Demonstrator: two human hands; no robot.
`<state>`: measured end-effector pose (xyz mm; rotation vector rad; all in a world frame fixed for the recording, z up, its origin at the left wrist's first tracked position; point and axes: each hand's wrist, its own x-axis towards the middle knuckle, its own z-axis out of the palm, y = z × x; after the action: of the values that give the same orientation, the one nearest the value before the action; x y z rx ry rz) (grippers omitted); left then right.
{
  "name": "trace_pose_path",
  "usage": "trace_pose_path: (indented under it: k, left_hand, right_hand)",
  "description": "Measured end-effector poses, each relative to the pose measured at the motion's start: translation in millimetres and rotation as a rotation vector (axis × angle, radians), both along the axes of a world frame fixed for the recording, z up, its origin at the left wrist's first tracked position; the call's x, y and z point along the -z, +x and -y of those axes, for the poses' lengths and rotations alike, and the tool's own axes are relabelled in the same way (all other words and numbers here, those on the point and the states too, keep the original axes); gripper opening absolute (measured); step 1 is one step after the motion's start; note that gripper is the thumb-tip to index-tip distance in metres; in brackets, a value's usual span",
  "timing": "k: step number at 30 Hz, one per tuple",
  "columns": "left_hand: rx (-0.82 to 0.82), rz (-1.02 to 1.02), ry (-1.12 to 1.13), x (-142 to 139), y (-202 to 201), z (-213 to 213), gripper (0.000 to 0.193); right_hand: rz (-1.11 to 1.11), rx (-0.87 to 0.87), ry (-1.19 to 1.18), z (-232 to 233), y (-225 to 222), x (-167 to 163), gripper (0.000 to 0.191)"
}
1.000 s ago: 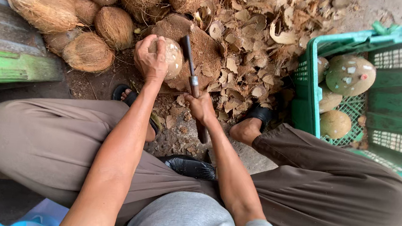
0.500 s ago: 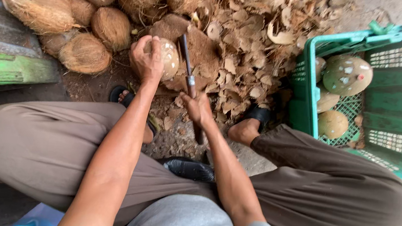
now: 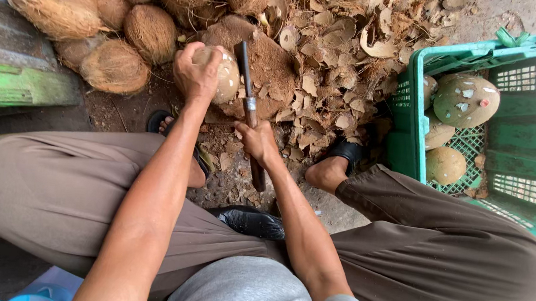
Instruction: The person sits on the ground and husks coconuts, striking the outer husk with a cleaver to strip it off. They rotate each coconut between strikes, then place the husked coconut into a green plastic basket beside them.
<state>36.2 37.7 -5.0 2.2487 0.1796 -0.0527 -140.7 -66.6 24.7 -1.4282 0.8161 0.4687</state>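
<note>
Soft, even daylight, faint shadows, sharp focus, wide-angle bending at edges.

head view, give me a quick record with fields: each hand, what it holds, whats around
left hand: left hand grips a pale peeled coconut on a brown stump
right hand: right hand holds a knife by its handle, blade pointing up beside the coconut
left side: husked brown coconuts in a pile
right side: green crate holding peeled coconuts
ground: dry husk chips
</note>
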Motion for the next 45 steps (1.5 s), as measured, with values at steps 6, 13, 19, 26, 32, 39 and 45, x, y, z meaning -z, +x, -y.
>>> trace_pose_path:
  k: [6, 13, 19, 26, 32, 39, 45]
  left_hand:
    - [-0.051, -0.192, -0.226, -4.5, 10.9, -7.1, 0.047]
    - [-0.042, 0.008, -0.130, -0.9, -7.6, -4.5, 0.057]
    - [0.284, 0.116, -0.077, -8.3, -12.5, -11.2, 0.079]
    - [-0.091, -0.052, -0.254, 0.4, -19.7, -5.9, 0.060]
    - [-0.060, 0.011, -0.310, 0.4, -25.4, -5.5, 0.061]
    - [-0.061, 0.094, -0.276, -9.8, -36.5, 0.4, 0.060]
    - [0.023, 0.152, -0.260, -4.8, -38.6, -4.6, 0.066]
  right_hand:
    - [0.047, -0.096, -0.071, 15.8, -6.1, 4.9, 0.037]
    - [0.131, -0.076, 0.034, 29.5, -13.0, 7.0, 0.038]
    - [0.213, 0.118, 0.186, 22.9, -6.5, -5.3, 0.037]
    - [0.312, 0.040, -0.247, 25.9, -8.3, -17.4, 0.041]
    - [0.099, -0.017, -0.085, 22.4, -11.0, -20.9, 0.029]
    - [0.418, 0.151, -0.265, 28.4, -14.5, -22.7, 0.033]
    - [0.007, -0.188, -0.209, 22.2, -19.2, 8.9, 0.031]
